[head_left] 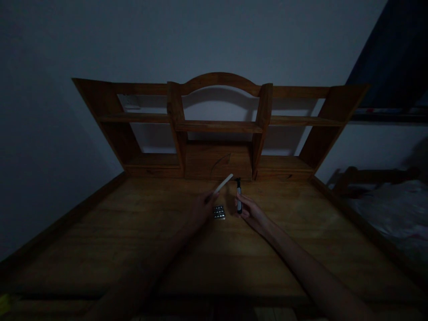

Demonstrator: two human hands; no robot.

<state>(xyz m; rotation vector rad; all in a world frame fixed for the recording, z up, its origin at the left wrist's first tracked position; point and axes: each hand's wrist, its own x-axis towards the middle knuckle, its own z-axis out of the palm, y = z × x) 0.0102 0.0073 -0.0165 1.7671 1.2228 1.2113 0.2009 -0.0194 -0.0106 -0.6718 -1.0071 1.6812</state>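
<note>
my left hand (204,205) grasps the near end of a slim white stick-like piece (223,183), just left of what looks like a razor-cartridge pack (219,211); in this dimness i can't tell whether my fingers touch the pack. the piece slants so that its free end points beyond the pack. my right hand (250,210) pinches what seems to be a razor (239,200) to the right of the pack, on its grey and black handle, with the dark head at the far end. the pack itself lies on the wooden desk (220,258), and the desk hutch (219,127) stands beyond it.

to handle these well, i think a light fingertip hold on the handle suits best, with my fingers kept off the head in case it is sharp. the white piece looks narrow, so a steady hold nearer its middle would probably stop it swinging. my left wrist should ride clear of the pack, or it may nudge it; more light would help.
</note>
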